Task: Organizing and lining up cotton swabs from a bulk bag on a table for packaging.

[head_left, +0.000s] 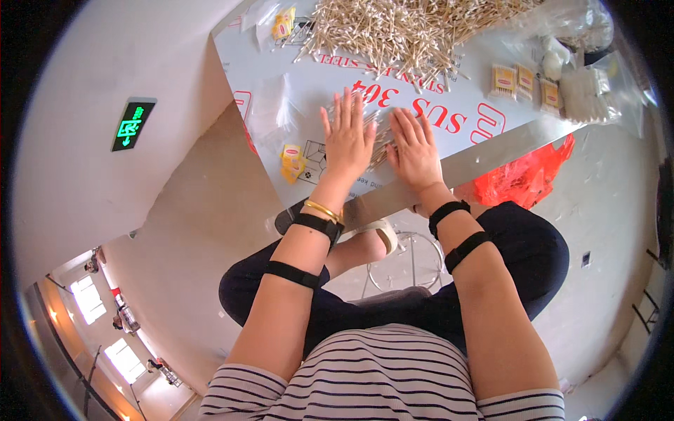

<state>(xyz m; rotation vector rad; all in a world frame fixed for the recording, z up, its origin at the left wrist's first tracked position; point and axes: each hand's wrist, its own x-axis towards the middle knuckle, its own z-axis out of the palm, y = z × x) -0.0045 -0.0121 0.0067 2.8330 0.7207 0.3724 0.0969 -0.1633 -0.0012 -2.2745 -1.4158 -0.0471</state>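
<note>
A small bunch of cotton swabs (381, 142) lies on the table between my two hands. My left hand (347, 137) is laid flat along its left side, fingers stretched and slightly apart. On the other side, my right hand (415, 151) rests with its fingers out straight and its thumb edge beside the swabs. Neither hand is closed around anything. Beyond the fingertips spreads a large heap of loose cotton swabs (407, 35). Clear plastic bags (270, 112) and several small yellow cards (292, 165) sit to the left of my left hand.
The table (449, 147) has a grey sheet top printed in red. Packed swab bundles with yellow cards (504, 81) and filled clear bags (593, 95) lie at the far right. Another bag with yellow cards (283, 24) is far left. A red plastic bag (523, 179) hangs below the right edge.
</note>
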